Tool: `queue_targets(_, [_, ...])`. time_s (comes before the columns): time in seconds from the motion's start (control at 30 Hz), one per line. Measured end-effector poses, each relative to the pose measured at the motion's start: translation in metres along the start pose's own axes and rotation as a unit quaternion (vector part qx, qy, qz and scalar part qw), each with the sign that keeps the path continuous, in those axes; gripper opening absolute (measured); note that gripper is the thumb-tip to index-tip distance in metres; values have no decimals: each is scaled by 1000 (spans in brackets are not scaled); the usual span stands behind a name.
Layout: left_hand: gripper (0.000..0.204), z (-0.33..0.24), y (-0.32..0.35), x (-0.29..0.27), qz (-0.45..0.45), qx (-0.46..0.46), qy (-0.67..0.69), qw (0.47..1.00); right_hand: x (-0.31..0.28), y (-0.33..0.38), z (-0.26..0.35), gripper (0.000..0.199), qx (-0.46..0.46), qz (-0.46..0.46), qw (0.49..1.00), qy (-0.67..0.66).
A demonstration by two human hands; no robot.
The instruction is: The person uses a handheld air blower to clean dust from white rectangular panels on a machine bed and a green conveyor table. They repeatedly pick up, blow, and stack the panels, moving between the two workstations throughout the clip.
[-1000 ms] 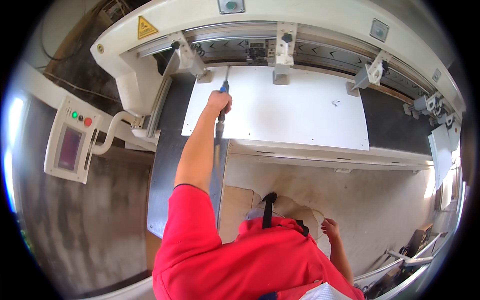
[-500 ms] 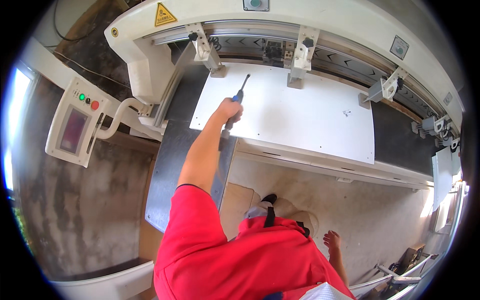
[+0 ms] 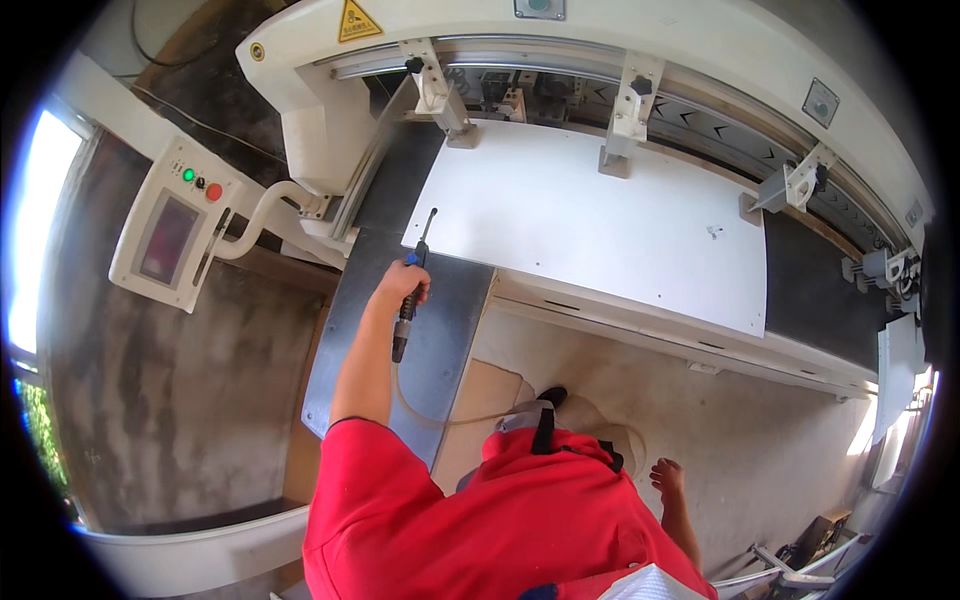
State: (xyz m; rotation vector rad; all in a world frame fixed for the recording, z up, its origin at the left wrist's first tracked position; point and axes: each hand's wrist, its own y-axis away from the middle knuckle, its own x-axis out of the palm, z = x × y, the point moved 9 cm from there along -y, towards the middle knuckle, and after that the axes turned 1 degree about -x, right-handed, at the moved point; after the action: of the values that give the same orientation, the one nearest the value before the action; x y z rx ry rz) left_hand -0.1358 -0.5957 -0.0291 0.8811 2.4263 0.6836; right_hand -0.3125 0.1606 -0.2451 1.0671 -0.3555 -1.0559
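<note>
My left hand is wrapped round an air blow gun with a blue part and a thin dark nozzle. The nozzle tip reaches over the near left corner of a white panel, close to small dark holes there. Whether it touches the panel I cannot tell. A thin pale hose curves from the gun's lower end toward my body. At the lower right, my right hand hangs beside me above the floor, its fingers loosely bent and apart, with nothing visible in it.
Grey clamps on a machine rail press near the panel's far edge. A control panel with a screen and buttons stands at the left. A dark metal tabletop extends toward me. Small pale bits lie on the white panel.
My left hand has drawn back toward me and to the left with the air blow gun, bringing its nozzle to the panel's near left corner. The view has shifted slightly; my right hand hangs much the same.
</note>
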Motion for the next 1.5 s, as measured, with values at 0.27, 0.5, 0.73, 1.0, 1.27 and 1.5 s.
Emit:
queue_targets(0.27, [7, 23, 21, -13, -32, -25, 40, 998, 12, -8, 6, 32, -11, 12, 1000, -17])
queue_targets(0.5, [11, 6, 43, 52, 69, 0, -54, 996, 21, -3, 14, 36, -28, 11, 999, -9])
queue_targets(0.73, [12, 2, 16, 4, -64, 35, -1, 997, -1, -13, -15, 31, -3, 4, 1000, -17])
queue_targets(1.0, [11, 22, 71, 66, 113, -40, -109, 987, 1, 2, -14, 20, 11, -11, 999, -52])
queue_targets(1.27, [9, 47, 52, -19, -7, -60, -25, 998, 16, -3, 23, 23, -25, 13, 999, -35])
queue_targets(1.5, [5, 27, 71, 5, 0, -12, -177, 984, 19, -20, 25, 31, -23, 18, 999, 24])
